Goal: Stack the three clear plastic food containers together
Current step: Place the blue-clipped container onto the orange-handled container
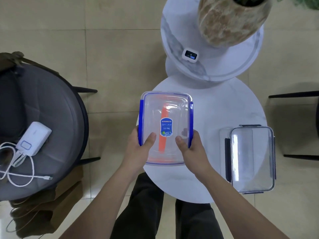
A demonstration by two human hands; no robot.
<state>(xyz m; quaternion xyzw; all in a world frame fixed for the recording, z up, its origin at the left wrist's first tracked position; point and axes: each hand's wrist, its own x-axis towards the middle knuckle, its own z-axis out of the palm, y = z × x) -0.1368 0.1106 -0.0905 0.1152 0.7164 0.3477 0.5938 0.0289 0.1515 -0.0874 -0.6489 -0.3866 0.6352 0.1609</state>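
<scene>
I hold a clear plastic container with blue side clips point(166, 107) above the left part of the round white table point(215, 107). An orange-trimmed container point(162, 128) shows through it from underneath, so the two look stacked. My left hand point(139, 149) grips its left clip, thumb on the lid. My right hand point(189, 147) grips the right clip the same way. A third clear container with dark clips point(250, 157) lies on the table's right side, apart from my hands.
A taller round white table point(174, 38) behind carries a mottled plant pot point(229, 19) and a small white device point(190, 55). A grey chair point(51, 107) at left holds a white power bank point(33, 138) and cable. Dark chair legs point(293, 95) stand at right.
</scene>
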